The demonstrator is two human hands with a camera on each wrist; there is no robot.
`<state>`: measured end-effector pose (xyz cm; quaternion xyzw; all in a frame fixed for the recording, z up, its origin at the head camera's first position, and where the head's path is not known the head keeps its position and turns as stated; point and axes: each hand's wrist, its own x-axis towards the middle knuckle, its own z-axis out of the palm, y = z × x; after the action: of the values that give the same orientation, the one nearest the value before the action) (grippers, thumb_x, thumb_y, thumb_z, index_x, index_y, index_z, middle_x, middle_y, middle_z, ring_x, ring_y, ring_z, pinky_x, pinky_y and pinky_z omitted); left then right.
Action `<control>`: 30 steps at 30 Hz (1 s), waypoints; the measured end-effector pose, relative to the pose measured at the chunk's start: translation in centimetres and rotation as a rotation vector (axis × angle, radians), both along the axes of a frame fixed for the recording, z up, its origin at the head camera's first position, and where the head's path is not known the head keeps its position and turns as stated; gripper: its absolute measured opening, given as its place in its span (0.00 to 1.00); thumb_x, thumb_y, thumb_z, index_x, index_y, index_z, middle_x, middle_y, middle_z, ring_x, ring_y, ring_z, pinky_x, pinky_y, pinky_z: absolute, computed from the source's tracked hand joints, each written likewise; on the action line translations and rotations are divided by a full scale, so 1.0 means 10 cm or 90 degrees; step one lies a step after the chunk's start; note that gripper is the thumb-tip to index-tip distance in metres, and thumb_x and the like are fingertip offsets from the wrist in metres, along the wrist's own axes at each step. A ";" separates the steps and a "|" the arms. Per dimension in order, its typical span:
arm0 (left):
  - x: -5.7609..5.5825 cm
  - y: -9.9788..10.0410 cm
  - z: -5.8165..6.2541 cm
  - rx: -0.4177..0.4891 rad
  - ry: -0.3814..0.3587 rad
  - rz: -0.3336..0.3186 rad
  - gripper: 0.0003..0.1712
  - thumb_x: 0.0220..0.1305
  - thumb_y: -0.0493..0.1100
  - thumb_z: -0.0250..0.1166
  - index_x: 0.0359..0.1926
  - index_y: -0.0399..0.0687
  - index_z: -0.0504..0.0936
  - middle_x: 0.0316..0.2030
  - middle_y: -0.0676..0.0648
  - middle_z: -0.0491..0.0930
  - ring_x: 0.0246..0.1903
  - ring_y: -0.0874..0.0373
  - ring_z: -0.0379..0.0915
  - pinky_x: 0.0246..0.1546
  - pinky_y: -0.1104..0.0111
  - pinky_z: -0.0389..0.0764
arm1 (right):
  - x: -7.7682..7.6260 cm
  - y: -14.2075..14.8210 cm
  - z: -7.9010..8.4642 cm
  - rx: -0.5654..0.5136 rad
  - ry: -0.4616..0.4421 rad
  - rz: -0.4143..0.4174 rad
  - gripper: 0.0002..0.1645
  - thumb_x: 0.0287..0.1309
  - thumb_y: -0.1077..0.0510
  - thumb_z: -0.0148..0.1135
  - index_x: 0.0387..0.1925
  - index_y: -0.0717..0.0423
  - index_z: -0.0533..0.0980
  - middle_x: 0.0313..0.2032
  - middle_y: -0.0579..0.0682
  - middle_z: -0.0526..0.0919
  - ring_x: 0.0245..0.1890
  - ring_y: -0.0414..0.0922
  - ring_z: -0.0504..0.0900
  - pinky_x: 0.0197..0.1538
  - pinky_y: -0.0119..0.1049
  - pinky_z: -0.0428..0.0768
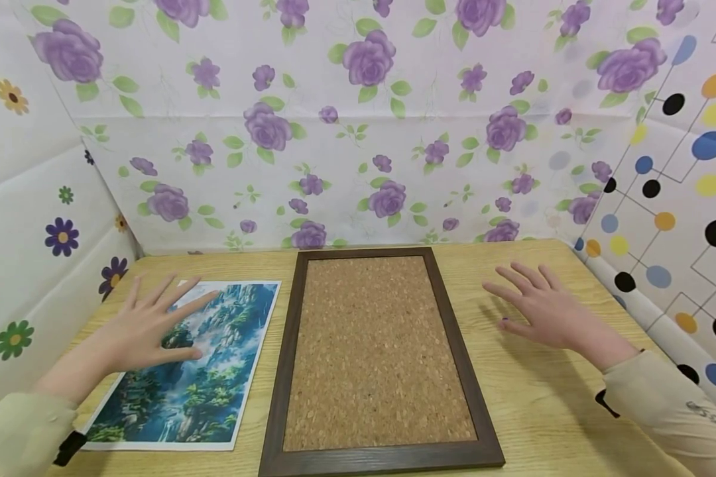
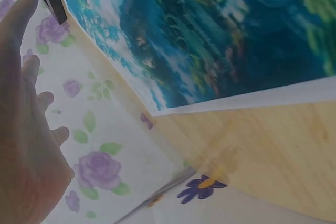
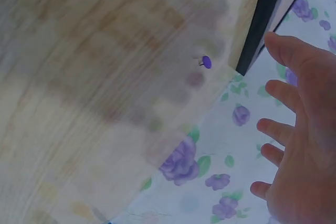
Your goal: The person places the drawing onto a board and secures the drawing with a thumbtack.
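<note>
A framed cork board (image 1: 376,351) with a dark brown wooden rim lies in the middle of the table. To its left is a printed landscape picture (image 1: 215,391) of misty cliffs and trees, with a white border. My left hand (image 1: 146,324) hovers over the picture's upper left part, fingers spread, holding nothing. On the other side of the board, my right hand (image 1: 543,305) is held above the bare wood with its fingers apart and nothing in it. A purple thumbtack (image 3: 206,62) lies on the table, close by the right thumb in the head view.
The light wood table (image 1: 531,411) is bounded at the back by a purple-flowered sheet (image 1: 310,152). A daisy-patterned sheet (image 1: 30,265) stands on the left, a dotted one (image 1: 686,218) on the right.
</note>
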<state>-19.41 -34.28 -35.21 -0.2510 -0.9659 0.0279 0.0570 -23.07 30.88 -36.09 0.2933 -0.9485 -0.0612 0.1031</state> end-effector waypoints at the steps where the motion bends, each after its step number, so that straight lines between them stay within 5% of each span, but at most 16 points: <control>1: 0.01 -0.02 -0.01 0.003 -0.002 0.004 0.55 0.55 0.72 0.65 0.78 0.72 0.47 0.80 0.46 0.38 0.76 0.29 0.37 0.66 0.29 0.18 | 0.00 0.01 -0.02 0.005 -0.002 -0.001 0.41 0.61 0.42 0.66 0.72 0.44 0.64 0.73 0.60 0.59 0.73 0.63 0.55 0.69 0.71 0.54; 14: 0.12 -0.26 -0.12 0.027 -0.021 0.034 0.59 0.55 0.69 0.67 0.79 0.70 0.42 0.80 0.44 0.32 0.73 0.23 0.37 0.65 0.29 0.15 | -0.05 0.11 -0.18 -0.027 -0.006 0.009 0.35 0.61 0.46 0.66 0.69 0.46 0.69 0.71 0.60 0.65 0.72 0.63 0.59 0.69 0.69 0.57; 20: 0.14 -0.30 -0.12 0.055 -0.058 0.055 0.62 0.54 0.68 0.69 0.79 0.70 0.39 0.79 0.40 0.35 0.71 0.20 0.40 0.62 0.21 0.32 | -0.08 0.16 -0.23 -0.036 0.014 0.029 0.34 0.59 0.48 0.68 0.66 0.48 0.72 0.68 0.61 0.69 0.69 0.63 0.63 0.67 0.66 0.62; 30: 0.19 -0.37 -0.12 0.084 -0.101 0.089 0.69 0.50 0.69 0.71 0.80 0.61 0.35 0.76 0.28 0.43 0.66 0.20 0.52 0.54 0.25 0.62 | -0.10 0.23 -0.27 -0.043 -0.022 0.022 0.36 0.59 0.48 0.69 0.67 0.50 0.70 0.64 0.61 0.73 0.65 0.63 0.68 0.64 0.66 0.68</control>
<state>-17.55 -38.02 -36.44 -0.1801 -0.9823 -0.0519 -0.0055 -24.08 33.14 -38.76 0.3070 -0.9464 -0.0224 0.0977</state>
